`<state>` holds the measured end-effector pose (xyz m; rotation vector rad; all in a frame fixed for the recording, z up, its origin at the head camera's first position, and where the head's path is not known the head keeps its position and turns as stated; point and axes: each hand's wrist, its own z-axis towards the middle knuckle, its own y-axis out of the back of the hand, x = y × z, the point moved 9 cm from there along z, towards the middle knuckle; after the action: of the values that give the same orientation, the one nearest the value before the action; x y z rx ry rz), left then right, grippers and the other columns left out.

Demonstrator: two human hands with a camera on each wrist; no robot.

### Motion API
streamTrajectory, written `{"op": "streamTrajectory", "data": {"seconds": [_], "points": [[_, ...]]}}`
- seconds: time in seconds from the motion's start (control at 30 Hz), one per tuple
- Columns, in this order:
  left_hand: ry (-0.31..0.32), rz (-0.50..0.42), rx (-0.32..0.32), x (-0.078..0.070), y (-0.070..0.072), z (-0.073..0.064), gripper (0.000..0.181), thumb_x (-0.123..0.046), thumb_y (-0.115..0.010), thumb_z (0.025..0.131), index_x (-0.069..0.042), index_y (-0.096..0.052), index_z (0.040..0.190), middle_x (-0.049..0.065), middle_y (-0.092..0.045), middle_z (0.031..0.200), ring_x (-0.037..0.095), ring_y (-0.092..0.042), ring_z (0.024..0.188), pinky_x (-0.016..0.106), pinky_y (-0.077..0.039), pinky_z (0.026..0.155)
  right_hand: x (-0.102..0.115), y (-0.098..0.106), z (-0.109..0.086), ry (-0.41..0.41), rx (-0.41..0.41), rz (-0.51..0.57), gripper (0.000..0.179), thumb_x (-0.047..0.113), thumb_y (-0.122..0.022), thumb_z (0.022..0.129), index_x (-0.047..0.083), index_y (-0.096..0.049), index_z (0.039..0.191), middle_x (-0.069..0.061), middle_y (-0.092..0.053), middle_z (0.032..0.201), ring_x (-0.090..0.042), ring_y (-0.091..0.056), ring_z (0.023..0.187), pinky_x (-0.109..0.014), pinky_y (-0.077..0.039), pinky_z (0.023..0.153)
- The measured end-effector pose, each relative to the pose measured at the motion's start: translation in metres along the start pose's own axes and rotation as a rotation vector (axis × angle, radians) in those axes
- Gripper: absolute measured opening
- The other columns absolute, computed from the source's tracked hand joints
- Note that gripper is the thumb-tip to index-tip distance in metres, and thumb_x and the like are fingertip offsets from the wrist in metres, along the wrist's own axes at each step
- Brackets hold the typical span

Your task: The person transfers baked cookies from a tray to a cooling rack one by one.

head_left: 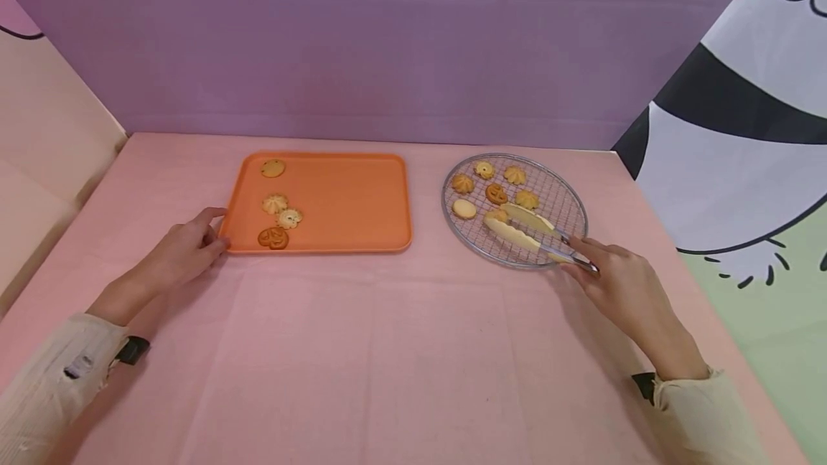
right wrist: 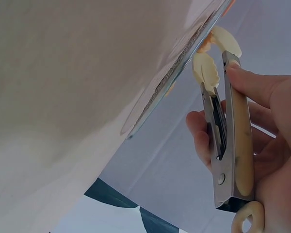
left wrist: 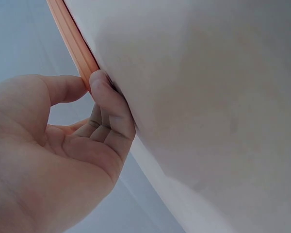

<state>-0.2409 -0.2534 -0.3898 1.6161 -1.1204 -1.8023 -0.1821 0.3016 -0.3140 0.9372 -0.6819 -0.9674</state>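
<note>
My left hand (head_left: 184,253) pinches the left edge of an orange tray (head_left: 349,199) between thumb and fingers, seen close in the left wrist view. On the tray's left side lie a round cookie (head_left: 273,168), two flower-shaped cookies (head_left: 275,203) and a pretzel-shaped cookie (head_left: 273,238). My right hand (head_left: 629,285) grips metal tongs (right wrist: 228,131) with cream scalloped tips. Those tips reach over a round wire rack (head_left: 562,210) and stand on either side of a golden cookie (head_left: 497,215), partly hidden by them.
Several other cookies sit on the rack, among them a pretzel-shaped one (head_left: 496,194) and a pale oval one (head_left: 464,209). Rack and tray stand apart on a pink cloth (head_left: 420,350). A purple panel (head_left: 388,49) rises behind, with printed panels at both sides.
</note>
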Motion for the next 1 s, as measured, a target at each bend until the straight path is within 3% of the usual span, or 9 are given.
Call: {"op": "streamTrajectory", "data": {"seconds": [0.53,1.0], "points": [[0.001,0.002,0.002,0.0001,0.0005,0.0013,0.054,-0.01,-0.056,0.101,0.01,-0.032,0.145,0.007,-0.06,0.079,0.018,-0.053,0.068,0.025,-0.044,0.058,-0.0049,-0.0029,-0.0031,-0.042,0.073,-0.011,0.047,0.013,-0.082,0.08,-0.001,-0.068,0.123,-0.024,-0.071,0.107,-0.041,-0.069,0.086,-0.056,-0.053,0.069],[0.014,-0.01,0.006,0.0002,0.0004,0.0005,0.053,-0.01,-0.056,0.101,0.01,-0.032,0.144,0.008,-0.06,0.081,0.018,-0.054,0.068,0.025,-0.044,0.058,-0.0026,0.0015,0.0011,-0.024,0.029,0.013,0.048,0.011,-0.083,0.079,-0.004,-0.067,0.121,-0.026,-0.069,0.108,-0.043,-0.068,0.089,-0.058,-0.051,0.073]]}}
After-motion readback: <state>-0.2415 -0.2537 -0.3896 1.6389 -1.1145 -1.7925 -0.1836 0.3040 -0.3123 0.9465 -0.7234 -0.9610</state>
